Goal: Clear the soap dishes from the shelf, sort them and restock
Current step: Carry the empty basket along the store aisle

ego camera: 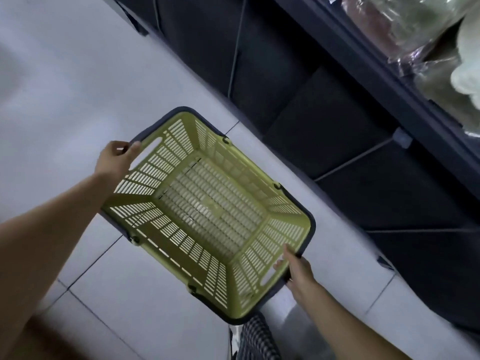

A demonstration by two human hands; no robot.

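Observation:
A yellow-green slotted plastic basket (181,245) with a dark blue rim hangs above the tiled floor, with nothing inside it. My left hand (115,158) grips the rim at its far left end, beside a handle slot. My right hand (298,275) grips the rim at the near right end, thumb inside the wall. No soap dishes are visible in this view.
A dark blue shelf unit (389,81) runs along the right, its upper shelf holding plastic-wrapped packs (405,27) and a white fluffy item (467,71). Dark panels close its base. Pale floor tiles (65,74) spread to the left. A checked fabric piece (255,339) shows at the bottom.

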